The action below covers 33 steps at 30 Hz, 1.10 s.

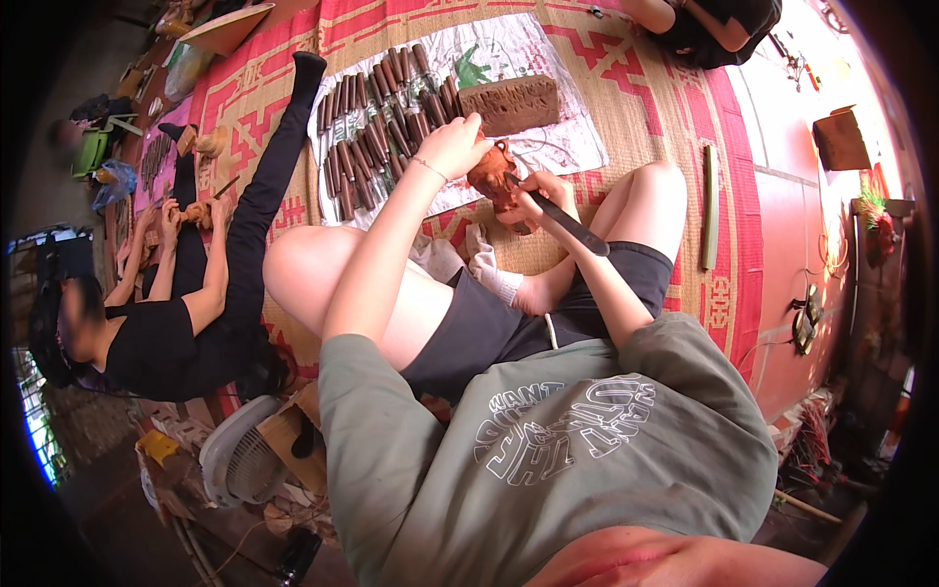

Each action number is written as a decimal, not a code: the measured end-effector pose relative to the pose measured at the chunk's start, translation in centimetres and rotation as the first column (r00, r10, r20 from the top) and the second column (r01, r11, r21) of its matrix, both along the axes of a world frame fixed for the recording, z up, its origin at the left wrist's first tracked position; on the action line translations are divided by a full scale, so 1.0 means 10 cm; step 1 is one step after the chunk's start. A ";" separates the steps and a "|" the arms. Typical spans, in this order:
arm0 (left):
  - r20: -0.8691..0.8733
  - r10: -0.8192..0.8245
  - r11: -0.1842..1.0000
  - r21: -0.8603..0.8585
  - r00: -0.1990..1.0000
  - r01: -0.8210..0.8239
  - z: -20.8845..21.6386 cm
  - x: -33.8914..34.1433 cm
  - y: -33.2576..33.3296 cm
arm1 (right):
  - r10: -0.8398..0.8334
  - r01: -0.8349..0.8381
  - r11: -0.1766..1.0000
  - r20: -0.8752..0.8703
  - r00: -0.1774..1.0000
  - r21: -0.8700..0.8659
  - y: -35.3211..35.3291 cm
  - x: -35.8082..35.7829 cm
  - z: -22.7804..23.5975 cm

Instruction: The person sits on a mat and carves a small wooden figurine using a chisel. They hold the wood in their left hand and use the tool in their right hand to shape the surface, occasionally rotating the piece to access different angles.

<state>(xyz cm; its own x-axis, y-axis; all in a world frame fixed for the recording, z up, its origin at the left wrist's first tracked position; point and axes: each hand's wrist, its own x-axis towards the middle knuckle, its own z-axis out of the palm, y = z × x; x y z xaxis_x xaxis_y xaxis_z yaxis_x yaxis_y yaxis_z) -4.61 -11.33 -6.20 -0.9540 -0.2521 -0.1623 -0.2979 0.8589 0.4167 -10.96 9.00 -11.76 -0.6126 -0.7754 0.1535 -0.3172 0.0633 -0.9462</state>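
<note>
My left hand is closed on the top of a reddish-brown carved wooden piece, which is tilted above the mat between my bent knees. My right hand grips a long, dark, flat tool that looks like a file. One end of the tool reaches the carving; its wider end slants back over my right forearm. Fine detail of the carving is hidden by my fingers. Just beyond my hands, several wooden-handled carving tools lie in rows on a white printed cloth, beside a brown block.
A red and tan woven mat lies under everything. At the left, a co-worker in black holds a pale wooden piece. Another person sits at the far right. A green strip lies to my right; a fan stands behind left.
</note>
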 end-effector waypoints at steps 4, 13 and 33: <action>0.007 0.000 0.999 -0.039 1.000 0.000 0.02 -0.04 0.07 | -0.032 0.022 0.995 -0.105 0.994 -0.100 -0.16 -0.09 0.12; 0.012 -0.002 1.000 -0.013 1.000 0.002 -0.02 -0.03 0.00 | 0.025 -0.070 0.989 0.316 0.948 0.131 0.05 0.04 0.25; -0.005 -0.011 0.999 -0.051 1.000 0.010 0.05 0.02 0.12 | -0.080 0.076 0.995 -0.073 0.994 -0.063 0.01 0.02 -0.04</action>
<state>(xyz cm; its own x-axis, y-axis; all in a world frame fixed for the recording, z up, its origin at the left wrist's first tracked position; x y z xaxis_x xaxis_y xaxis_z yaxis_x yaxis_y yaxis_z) -4.45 -10.11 -5.68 -0.9575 -0.2499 -0.1441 -0.2865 0.8819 0.3744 -10.79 9.07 -12.11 -0.6559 -0.7136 0.2460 -0.3837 0.0346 -0.9228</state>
